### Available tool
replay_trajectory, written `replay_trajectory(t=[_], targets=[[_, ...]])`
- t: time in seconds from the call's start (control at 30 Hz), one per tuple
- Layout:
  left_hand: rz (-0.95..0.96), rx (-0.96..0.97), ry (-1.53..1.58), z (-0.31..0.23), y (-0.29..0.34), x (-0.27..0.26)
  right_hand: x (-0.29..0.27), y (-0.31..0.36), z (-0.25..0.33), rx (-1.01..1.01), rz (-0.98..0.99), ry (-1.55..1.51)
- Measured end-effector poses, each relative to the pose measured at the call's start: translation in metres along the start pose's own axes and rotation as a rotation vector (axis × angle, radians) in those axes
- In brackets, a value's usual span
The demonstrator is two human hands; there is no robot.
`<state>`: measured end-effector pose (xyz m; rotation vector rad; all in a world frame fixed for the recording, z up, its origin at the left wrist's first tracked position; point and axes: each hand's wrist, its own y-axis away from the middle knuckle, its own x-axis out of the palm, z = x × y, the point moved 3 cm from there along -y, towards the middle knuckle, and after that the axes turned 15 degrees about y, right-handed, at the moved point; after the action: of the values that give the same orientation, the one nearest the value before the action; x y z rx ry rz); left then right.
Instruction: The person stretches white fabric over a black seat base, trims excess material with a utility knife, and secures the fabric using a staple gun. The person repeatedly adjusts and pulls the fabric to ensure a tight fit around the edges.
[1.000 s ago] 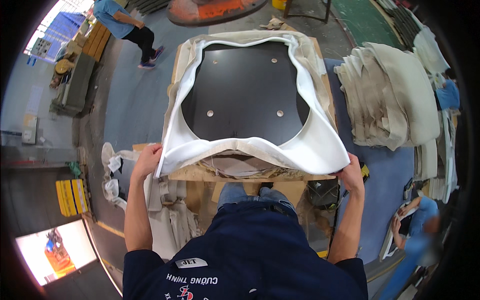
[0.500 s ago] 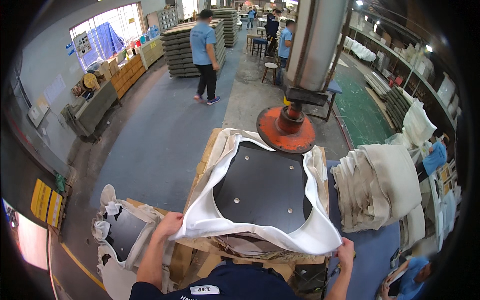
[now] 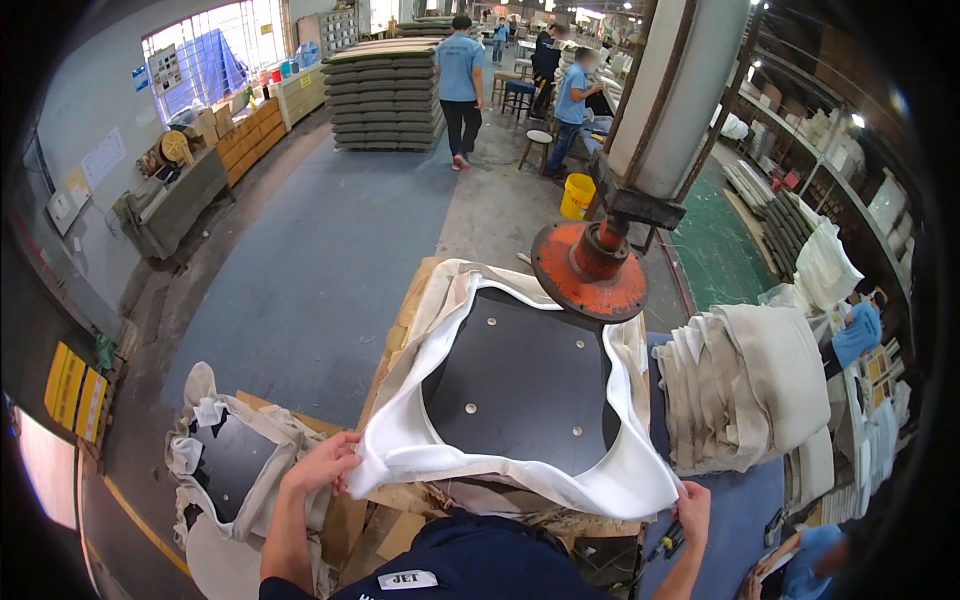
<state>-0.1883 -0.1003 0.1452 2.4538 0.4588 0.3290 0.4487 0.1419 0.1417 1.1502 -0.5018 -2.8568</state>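
A dark flat board (image 3: 520,385) with several round metal-looking spots lies face up inside a seat-like piece, on a stand in front of me. White padding (image 3: 630,492) rises round the board as a loose rim, with beige fabric (image 3: 395,350) outside it. At the near left corner, my left hand (image 3: 325,464) has its fingers curled on the padding's edge. My right hand (image 3: 692,508) pinches the near right corner between thumb and fingers. An orange round press plate (image 3: 592,270) hangs over the far right edge of the piece.
A pile of beige covers (image 3: 745,385) stands to the right on a blue surface. Another board with padding (image 3: 235,465) sits at the lower left. Beyond the press are a yellow bucket (image 3: 577,196), stacked grey cushions (image 3: 385,100) and a walking person (image 3: 460,80). Other people work nearby.
My view has shifted slightly, and the press plate now appears farther right and lower. Both hands stay at the near corners of the padding. The walking person has moved farther away.
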Motion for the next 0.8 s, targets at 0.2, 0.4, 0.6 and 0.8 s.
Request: replay_trajectory(t=[0.2, 0.4, 0.6, 0.8], targets=[[0.025, 0.319, -0.045, 0.031, -0.003, -0.018, 0.013, -0.012, 0.007, -0.016, 0.095, -0.003], [-0.089, 0.164, -0.064, 0.013, 0.018, -0.017, 0.006, -0.011, -0.026, 0.025, 0.114, -0.016], [0.026, 0.231, -0.034, 0.025, 0.017, -0.001, 0.015, -0.024, -0.007, -0.043, 0.163, 0.053], [-0.139, 0.253, 0.237, 0.018, 0.021, -0.024, 0.003, -0.030, -0.008, -0.003, 0.039, 0.040]])
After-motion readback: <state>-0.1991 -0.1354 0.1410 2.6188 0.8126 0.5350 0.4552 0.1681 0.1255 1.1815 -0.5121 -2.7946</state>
